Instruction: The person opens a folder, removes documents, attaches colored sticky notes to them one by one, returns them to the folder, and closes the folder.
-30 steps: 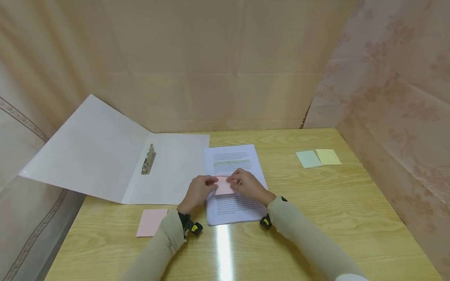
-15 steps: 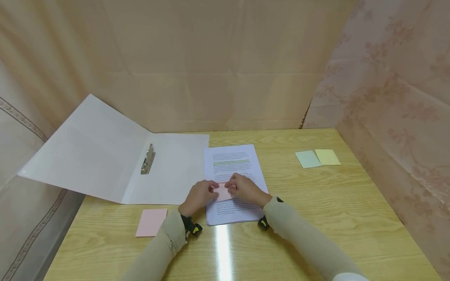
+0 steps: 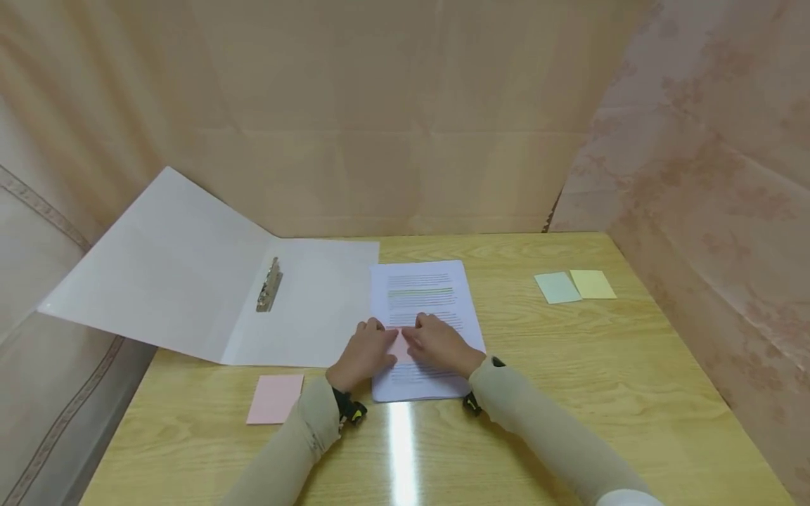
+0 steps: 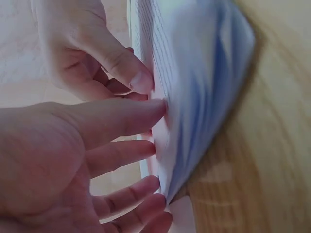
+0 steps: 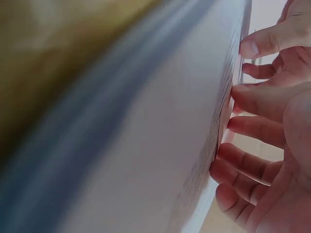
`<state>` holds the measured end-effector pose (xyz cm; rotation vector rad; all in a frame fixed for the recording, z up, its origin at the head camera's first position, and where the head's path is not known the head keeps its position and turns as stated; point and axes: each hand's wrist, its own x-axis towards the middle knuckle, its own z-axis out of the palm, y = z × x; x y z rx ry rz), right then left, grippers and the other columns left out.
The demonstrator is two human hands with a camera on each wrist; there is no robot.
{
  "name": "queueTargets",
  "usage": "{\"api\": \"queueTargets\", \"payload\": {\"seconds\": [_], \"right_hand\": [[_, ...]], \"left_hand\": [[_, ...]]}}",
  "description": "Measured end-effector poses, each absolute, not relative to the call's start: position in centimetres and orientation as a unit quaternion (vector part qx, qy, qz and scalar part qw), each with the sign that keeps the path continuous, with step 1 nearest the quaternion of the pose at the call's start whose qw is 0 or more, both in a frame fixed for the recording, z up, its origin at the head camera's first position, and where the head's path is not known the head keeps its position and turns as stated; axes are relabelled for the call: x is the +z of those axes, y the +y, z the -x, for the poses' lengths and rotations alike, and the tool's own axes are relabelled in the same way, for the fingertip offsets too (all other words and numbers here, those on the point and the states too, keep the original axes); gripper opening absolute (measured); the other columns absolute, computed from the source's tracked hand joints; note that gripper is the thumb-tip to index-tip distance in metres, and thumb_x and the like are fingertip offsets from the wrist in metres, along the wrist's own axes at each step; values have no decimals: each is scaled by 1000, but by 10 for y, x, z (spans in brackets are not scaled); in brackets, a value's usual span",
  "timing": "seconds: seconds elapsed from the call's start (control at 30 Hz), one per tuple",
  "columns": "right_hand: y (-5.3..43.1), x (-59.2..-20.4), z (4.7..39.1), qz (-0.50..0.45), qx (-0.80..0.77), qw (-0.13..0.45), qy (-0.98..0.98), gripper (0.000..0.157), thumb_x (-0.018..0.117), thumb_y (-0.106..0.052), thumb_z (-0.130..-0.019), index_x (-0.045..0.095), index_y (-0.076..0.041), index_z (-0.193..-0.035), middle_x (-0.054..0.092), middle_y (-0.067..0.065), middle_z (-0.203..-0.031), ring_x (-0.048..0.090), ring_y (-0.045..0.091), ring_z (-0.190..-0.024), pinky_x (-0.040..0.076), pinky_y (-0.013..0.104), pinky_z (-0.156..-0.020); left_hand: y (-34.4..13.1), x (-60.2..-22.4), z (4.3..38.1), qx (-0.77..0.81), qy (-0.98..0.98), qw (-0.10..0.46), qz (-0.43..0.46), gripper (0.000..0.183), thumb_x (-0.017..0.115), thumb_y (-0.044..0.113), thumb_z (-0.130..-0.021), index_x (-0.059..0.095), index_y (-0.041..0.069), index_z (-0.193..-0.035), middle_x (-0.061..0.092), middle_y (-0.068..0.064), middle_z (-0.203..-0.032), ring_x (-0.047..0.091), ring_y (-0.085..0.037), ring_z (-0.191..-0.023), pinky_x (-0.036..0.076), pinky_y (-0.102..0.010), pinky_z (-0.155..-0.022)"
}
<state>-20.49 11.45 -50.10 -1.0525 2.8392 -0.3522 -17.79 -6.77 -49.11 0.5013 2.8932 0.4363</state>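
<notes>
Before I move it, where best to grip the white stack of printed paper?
Probably pinch its upper right edge, from the right: the stack lies flat, yellowish wooden tabletop borders that edge, the open white folder lies along its left, and left hand and right hand occupy its middle.

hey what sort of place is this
Probably a desk or office-style workspace, judging by the wood-grain table, the open white folder and the printed pages. The wider room isn't shown.

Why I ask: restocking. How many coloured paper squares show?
4: pink square on printed sheets, another pink square near left, green square and yellow square far right; more may be hidden.
</notes>
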Motion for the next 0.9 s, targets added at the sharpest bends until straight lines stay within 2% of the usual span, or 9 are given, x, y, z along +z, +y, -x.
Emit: {"api": "queueTargets", "payload": {"seconds": [0.17,0.43,0.6,0.9], "right_hand": [[113,-499,203,342,-95,56,933,49,61,-34,-95,54,-15,-140,54,8,-100,46,17,-84,42,30,-69],[111,-496,215,328,-63,58,941,52,57,-38,-97,50,-14,-143,52,9,-106,47,20,-93,45,32,-73],[115,-491,219,311,-59,51,947,55,59,-40,-95,53,-7,-139,54,13,-105,49,23,-91,48,34,-73],[130,-490,216,283,-38,55,957,56,58,-40,-96,55,-2,-136,53,15,-107,49,26,-95,49,39,-76]], "left_hand": [[-64,-488,176,106,975,83,-176,54,68,27,-89,54,12,-139,52,-20,-127,46,-36,-110,46,-46,-82],[-66,-489,187,96,977,91,-167,54,66,33,-92,52,17,-142,50,-18,-134,44,-39,-121,42,-52,-90],[-69,-489,194,110,974,104,-169,54,65,33,-92,52,17,-142,44,-19,-147,40,-43,-132,41,-60,-96],[-71,-491,197,109,975,120,-153,62,65,37,-92,46,12,-146,41,-14,-151,37,-40,-136,39,-57,-101]]}}
